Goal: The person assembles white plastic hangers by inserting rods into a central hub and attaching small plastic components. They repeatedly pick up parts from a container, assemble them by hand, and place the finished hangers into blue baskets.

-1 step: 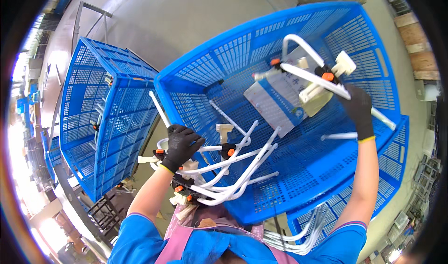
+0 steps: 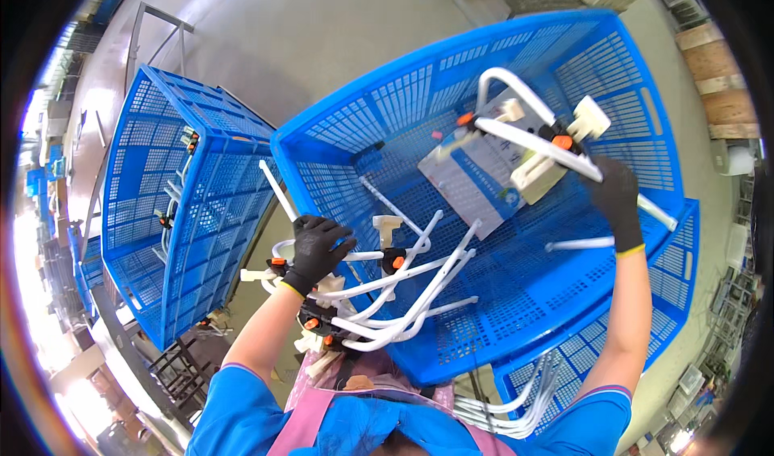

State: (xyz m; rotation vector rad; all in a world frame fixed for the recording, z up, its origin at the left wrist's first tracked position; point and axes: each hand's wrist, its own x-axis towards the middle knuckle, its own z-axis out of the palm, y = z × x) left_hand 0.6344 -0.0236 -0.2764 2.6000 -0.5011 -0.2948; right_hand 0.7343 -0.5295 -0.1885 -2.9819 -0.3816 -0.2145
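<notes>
My left hand (image 2: 320, 254), in a black glove, is closed around a white bent tube (image 2: 367, 255) over the near left side of a blue crate. Several more bent tubes with black and orange joints (image 2: 317, 320) and cream end pieces hang together beside that hand, reaching across the crate's near edge. On the right, my black-gloved right hand (image 2: 617, 198) grips a white bent-tube frame (image 2: 534, 141). Black and orange joints and cream pads (image 2: 589, 119) are fitted to it. This frame is held over the crate, tilted, and my fingers partly hide its tube.
The large blue mesh crate (image 2: 355, 139) holds a white and blue printed sheet (image 2: 476, 183) and some loose tubes. Another blue crate (image 2: 208, 145) with tube parts stands at left. Below right, a further crate (image 2: 674, 283) has white tubes (image 2: 516, 412) beside it. Wooden boards (image 2: 715, 81) lie far right.
My right hand and the frame in it have shifted slightly left and down. The large crate sits a little differently in view. My left hand has hardly moved.
</notes>
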